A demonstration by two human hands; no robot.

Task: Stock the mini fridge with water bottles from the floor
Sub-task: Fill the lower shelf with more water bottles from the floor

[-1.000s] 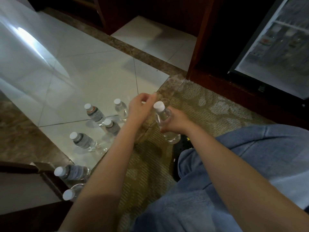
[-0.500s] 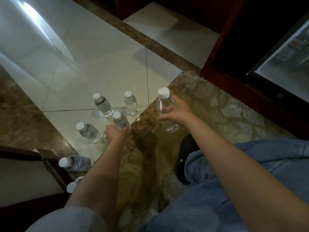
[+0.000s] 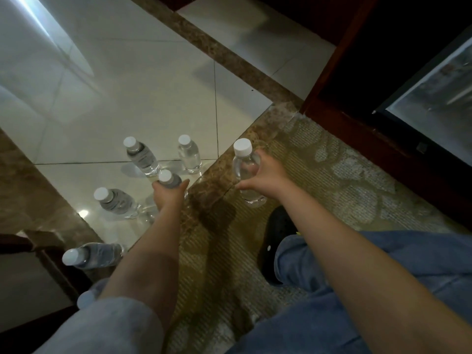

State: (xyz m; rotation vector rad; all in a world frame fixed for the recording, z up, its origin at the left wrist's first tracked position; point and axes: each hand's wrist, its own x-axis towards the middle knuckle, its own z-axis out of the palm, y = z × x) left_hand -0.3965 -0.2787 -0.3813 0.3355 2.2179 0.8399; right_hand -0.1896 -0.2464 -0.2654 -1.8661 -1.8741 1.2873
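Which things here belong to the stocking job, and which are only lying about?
Job:
- clear bottle in right grip
- labelled bottle in left grip
- other bottles on the tiles
- mini fridge

Lying about:
- black shoe
- patterned carpet
- wooden frame

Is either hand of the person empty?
No, the right hand grips a clear bottle, and the left hand grips a labelled bottle just below its cap.
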